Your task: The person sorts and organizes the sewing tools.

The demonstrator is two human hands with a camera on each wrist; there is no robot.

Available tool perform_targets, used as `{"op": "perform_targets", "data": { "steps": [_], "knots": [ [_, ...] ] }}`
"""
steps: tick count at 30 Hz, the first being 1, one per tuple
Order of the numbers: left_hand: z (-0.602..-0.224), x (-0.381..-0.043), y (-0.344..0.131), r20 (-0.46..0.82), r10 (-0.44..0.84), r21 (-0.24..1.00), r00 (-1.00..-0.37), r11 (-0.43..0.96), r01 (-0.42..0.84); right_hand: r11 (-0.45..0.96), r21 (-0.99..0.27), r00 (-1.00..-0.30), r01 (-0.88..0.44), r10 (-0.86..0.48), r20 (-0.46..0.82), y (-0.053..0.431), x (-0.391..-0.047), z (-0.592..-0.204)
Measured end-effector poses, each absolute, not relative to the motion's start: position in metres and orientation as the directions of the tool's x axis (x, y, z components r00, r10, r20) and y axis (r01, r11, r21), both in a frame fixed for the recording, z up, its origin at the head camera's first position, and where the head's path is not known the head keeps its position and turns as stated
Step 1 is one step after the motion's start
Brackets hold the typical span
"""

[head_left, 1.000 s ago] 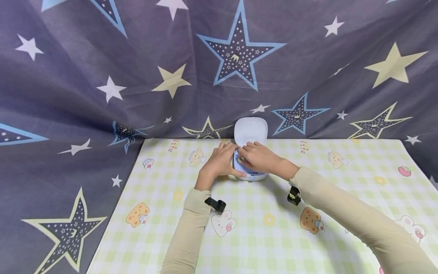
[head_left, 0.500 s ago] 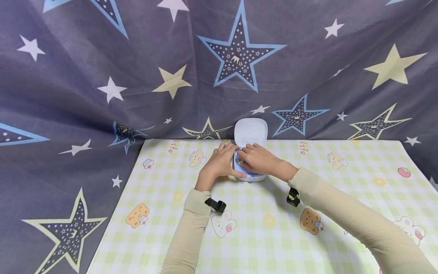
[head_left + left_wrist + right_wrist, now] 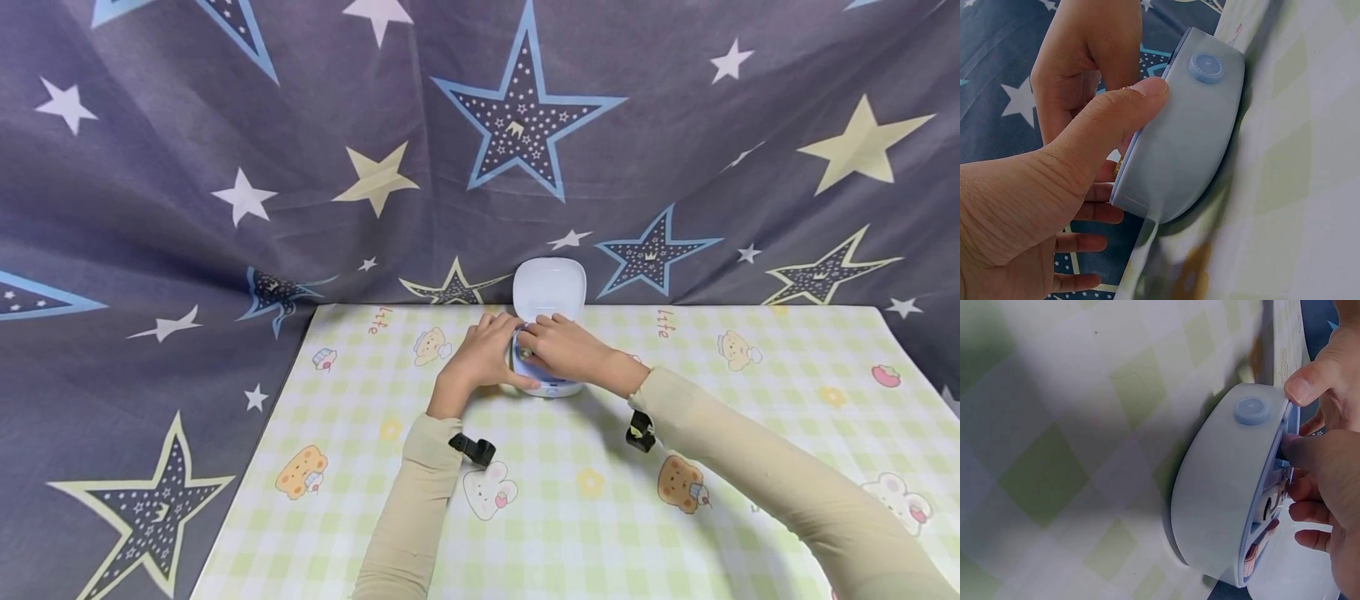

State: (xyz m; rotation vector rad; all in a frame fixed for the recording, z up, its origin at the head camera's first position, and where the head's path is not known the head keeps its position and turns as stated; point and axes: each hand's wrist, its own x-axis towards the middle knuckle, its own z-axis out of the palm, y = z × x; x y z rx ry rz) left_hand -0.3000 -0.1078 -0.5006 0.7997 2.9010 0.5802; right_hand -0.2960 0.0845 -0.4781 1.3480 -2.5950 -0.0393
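A small white box (image 3: 1191, 131) with a pale blue inner tray stands on the table, its white lid (image 3: 550, 287) raised at the back. My left hand (image 3: 483, 354) grips the box's left side, thumb on the front rim and fingers spread towards the back. Over the tray, my right hand (image 3: 568, 348) has curled fingers, its thumb dipping into a compartment. Between those fingertips shows a small gold-coloured thing (image 3: 1118, 167), mostly hidden, its kind unclear. Pinkish striped things (image 3: 1250, 559) and a white piece with dark marks lie in other compartments in the right wrist view.
A green-and-white checked cloth with cartoon prints covers the table (image 3: 555, 533). Close behind the lid hangs a dark curtain (image 3: 480, 225) with stars. A round blue button (image 3: 1205, 67) sits on the box's front wall.
Both hands keep their places at the box. The right hand's fingers and wrist have shifted very slightly left over the tray.
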Motion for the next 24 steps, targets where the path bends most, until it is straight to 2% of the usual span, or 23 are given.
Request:
{"op": "perform_targets", "data": {
  "steps": [13, 24],
  "knots": [
    [-0.501, -0.300, -0.094, 0.029, 0.534, 0.369, -0.845, 0.780, 0.506, 0.606, 0.094, -0.586, -0.790, -0.791, 0.174, 0.099, -0.291, -0.475],
    [-0.500, -0.300, -0.105, 0.039, 0.513, 0.378, -0.858, 0.787, 0.488, 0.602, 0.138, -0.571, -0.786, -0.794, 0.208, 0.124, -0.285, -0.441]
  ]
}}
